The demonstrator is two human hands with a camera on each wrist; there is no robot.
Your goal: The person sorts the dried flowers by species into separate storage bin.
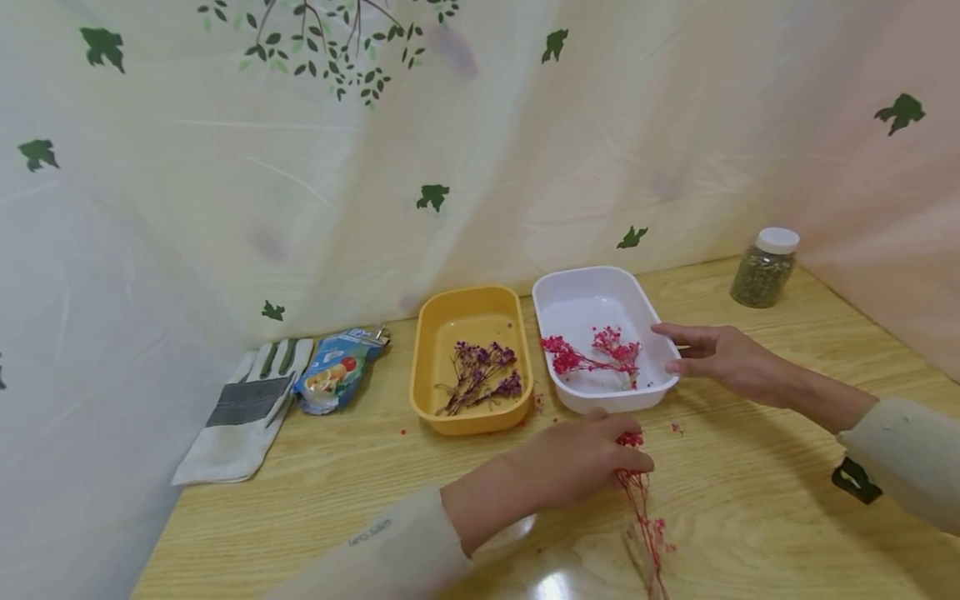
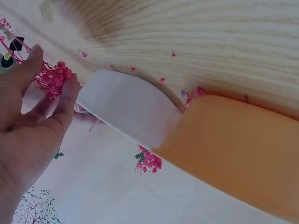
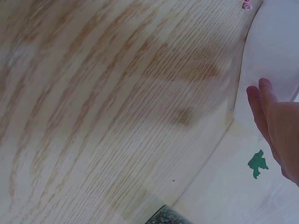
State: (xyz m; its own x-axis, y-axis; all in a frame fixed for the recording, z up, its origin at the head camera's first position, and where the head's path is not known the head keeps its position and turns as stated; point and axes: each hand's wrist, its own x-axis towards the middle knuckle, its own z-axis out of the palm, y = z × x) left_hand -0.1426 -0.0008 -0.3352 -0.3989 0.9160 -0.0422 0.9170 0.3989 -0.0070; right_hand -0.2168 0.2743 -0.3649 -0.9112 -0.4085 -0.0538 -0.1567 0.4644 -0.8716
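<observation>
My left hand [image 1: 573, 458] pinches a sprig of pink dried flowers [image 1: 637, 500] near its blossoms, between thumb and fingers. The red stems trail down toward the front of the table. In the left wrist view the blossom cluster [image 2: 56, 79] shows between the fingertips. Just beyond is a white plastic tray [image 1: 611, 404] with more pink dried flowers [image 1: 618, 350] lying in it. My right hand [image 1: 731, 362] is at this tray's right side, its fingers fairly straight; in the right wrist view the fingertips [image 3: 264, 86] rest against the outer wall.
Left of the white tray stands a yellow-orange tray [image 1: 468, 427] holding purple dried flowers [image 1: 480, 375]. Farther left lie a blue pouch [image 1: 333, 371] with a clip and white-and-grey gloves [image 1: 247, 408]. A white-lidded jar [image 1: 763, 271] stands at the back right. Pink crumbs dot the wooden table [image 1: 352, 500].
</observation>
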